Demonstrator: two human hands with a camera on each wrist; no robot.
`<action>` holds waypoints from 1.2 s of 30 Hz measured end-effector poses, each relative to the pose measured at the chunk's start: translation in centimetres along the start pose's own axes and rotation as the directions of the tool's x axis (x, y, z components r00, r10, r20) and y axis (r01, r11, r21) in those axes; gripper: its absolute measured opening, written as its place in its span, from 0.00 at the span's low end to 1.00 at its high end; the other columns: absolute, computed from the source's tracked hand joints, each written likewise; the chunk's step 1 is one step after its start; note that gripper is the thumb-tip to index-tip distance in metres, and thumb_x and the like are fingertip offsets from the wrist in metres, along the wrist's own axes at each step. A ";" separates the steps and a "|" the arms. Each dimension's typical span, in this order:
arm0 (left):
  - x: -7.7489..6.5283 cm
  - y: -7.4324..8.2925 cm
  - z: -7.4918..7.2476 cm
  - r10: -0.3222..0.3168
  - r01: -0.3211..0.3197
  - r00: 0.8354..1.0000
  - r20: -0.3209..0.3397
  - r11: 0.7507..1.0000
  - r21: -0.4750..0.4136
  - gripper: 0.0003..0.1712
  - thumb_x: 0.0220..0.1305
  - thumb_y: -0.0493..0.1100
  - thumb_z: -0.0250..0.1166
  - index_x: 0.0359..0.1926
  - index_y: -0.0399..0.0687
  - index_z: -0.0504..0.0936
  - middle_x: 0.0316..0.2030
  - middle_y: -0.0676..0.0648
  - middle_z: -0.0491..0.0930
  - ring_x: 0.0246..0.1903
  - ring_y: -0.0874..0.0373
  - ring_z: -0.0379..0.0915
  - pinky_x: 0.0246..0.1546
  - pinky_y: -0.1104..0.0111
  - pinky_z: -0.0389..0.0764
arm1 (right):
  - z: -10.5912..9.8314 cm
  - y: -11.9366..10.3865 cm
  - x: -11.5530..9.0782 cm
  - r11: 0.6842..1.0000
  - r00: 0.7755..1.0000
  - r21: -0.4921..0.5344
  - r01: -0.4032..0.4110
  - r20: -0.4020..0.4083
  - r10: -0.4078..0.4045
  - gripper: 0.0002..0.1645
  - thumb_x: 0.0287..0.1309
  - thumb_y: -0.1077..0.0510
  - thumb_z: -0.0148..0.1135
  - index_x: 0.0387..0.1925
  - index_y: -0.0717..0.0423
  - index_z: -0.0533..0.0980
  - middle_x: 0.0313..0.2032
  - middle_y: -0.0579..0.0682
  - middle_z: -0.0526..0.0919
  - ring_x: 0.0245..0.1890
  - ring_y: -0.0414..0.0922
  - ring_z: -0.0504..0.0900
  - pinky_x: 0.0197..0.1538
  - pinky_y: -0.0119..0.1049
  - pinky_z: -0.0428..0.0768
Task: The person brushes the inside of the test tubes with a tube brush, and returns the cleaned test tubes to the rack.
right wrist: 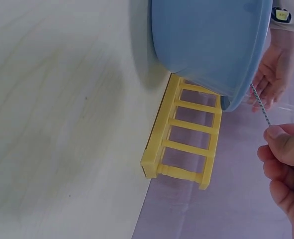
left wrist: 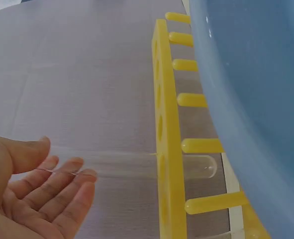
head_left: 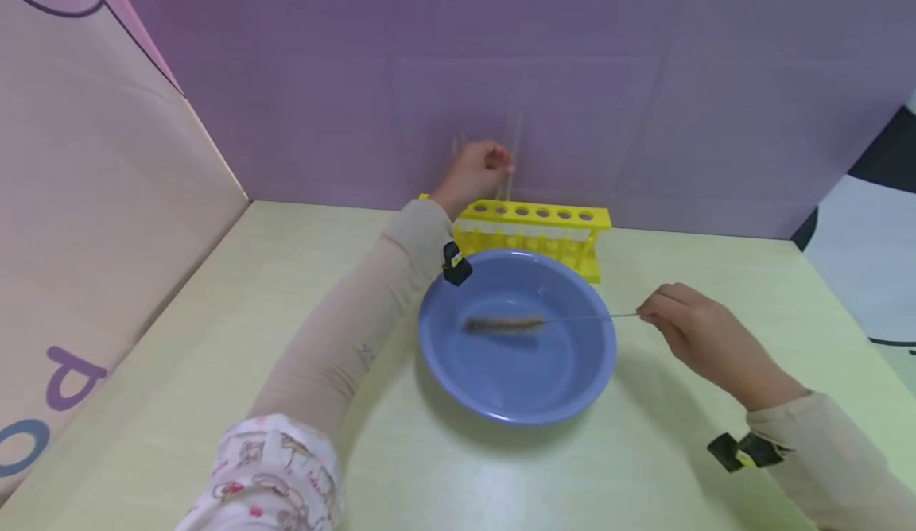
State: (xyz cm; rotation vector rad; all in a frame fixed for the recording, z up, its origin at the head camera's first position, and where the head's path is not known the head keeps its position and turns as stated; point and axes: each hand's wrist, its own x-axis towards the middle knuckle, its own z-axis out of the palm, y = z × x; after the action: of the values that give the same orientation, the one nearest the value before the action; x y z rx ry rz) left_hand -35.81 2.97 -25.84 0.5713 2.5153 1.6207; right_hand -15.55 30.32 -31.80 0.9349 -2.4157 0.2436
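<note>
In the head view my left hand (head_left: 481, 167) is at the back, above the yellow test tube rack (head_left: 554, 211). Its thumb and fingers hold a clear test tube (left wrist: 127, 165), which passes through a hole in the rack's top bar. My right hand (head_left: 704, 340) pinches the thin twisted wire handle (right wrist: 259, 103) of a test tube brush between thumb and fingers. The bristles of the brush (head_left: 504, 325) hang over the blue basin (head_left: 517, 416); whether they touch it I cannot tell.
Another clear tube (head_left: 456, 146) shows faintly behind my left wrist. The basin stands directly in front of the rack and hides part of its base. A purple backdrop (head_left: 322, 133) rises behind the pale table (head_left: 200, 372), with a printed panel (head_left: 79, 221) at the left.
</note>
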 end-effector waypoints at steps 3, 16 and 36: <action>0.0 -0.2 0.0 -0.005 0.004 1.000 0.019 0.998 0.060 0.15 0.66 0.39 0.59 0.52 0.39 0.75 0.52 0.44 0.75 0.54 0.54 0.70 0.54 0.65 0.71 | 0.0 0.0 0.1 1.000 1.000 -0.004 0.001 0.000 -0.001 0.32 0.70 0.41 0.32 0.29 0.55 0.78 0.29 0.44 0.79 0.30 0.41 0.77 0.35 0.30 0.75; -0.2 -1.0 0.2 -0.089 0.080 0.990 0.112 0.994 0.078 0.13 0.67 0.39 0.56 0.51 0.39 0.74 0.51 0.44 0.73 0.45 0.54 0.70 0.43 0.63 0.75 | 0.0 -0.2 0.1 1.000 1.000 0.014 0.000 0.002 0.000 0.32 0.69 0.41 0.31 0.31 0.55 0.78 0.30 0.45 0.79 0.31 0.42 0.78 0.36 0.31 0.75; -3.4 -0.6 -2.1 -0.080 0.059 0.987 0.139 0.988 0.146 0.31 0.66 0.45 0.59 0.68 0.43 0.63 0.65 0.45 0.65 0.61 0.54 0.65 0.56 0.62 0.71 | -0.2 0.0 0.0 0.999 0.998 -0.012 -0.037 -0.043 0.036 0.35 0.69 0.37 0.35 0.35 0.59 0.78 0.31 0.48 0.80 0.31 0.44 0.78 0.36 0.36 0.73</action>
State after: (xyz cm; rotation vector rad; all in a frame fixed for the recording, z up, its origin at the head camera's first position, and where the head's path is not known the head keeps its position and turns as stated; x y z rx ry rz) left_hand -33.38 -0.27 -25.88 0.5845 2.5263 1.3348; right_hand -15.44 30.44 -31.63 0.8718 -2.3944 0.2581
